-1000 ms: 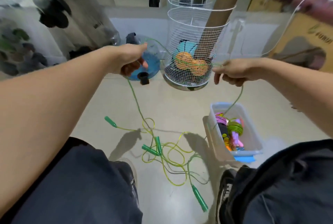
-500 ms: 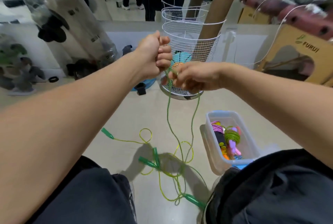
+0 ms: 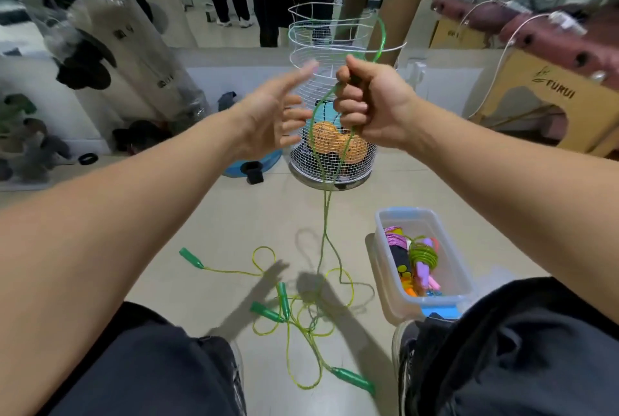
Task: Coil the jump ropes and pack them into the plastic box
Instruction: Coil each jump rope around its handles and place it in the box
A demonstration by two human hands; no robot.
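Observation:
My right hand (image 3: 368,107) grips a green jump rope (image 3: 324,214) in a fist at chest height. A loop of it rises above the fist and two strands hang down to the floor. My left hand (image 3: 271,117) is just left of the fist with fingers spread, holding nothing. On the floor below lies a tangle of yellow-green ropes (image 3: 301,315) with several green handles (image 3: 268,310). The clear plastic box (image 3: 465,285) stands at the lower right and holds coiled ropes, one purple and one green.
A white wire basket (image 3: 331,161) with cardboard tubes and an orange thing stands straight ahead on the floor. A blue dish (image 3: 268,161) and a black piece sit left of it. Cardboard furniture is at the right, wrapped figures at the left. My legs frame the tangle.
My left hand has let go of the rope and opened. My right hand has closed into a fist on the rope and risen a little. The view tilted upward.

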